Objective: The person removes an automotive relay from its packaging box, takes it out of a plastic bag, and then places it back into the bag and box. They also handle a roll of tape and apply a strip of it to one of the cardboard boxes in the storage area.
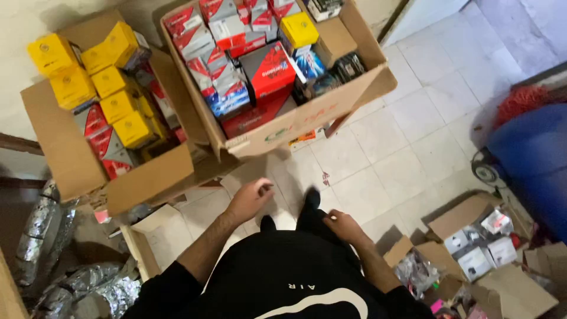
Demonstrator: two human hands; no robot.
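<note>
Left hand [251, 198] is seen at frame centre, fingers loosely curled, nothing held; it hangs over the tiled floor [407, 142], just below the front edge of the large cardboard box [277, 127]. Right hand [342, 224] is seen lower centre-right, fingers half closed, empty, held close against the black trousers.

Large cardboard box sits upper centre, open, packed with red-and-white cartons [207, 47], one larger red-and-black carton [269, 71] and a single yellow carton [298, 28].

A second open cardboard box [77, 159] is placed at the upper left, touching the first, filled with yellow cartons [118, 106] and some red ones.

Silver foil ducting [41, 230] is seen at the lower left. A smaller open box [466, 215] with white cartons is at the lower right, and a blue object [531, 153] at the right edge.
</note>
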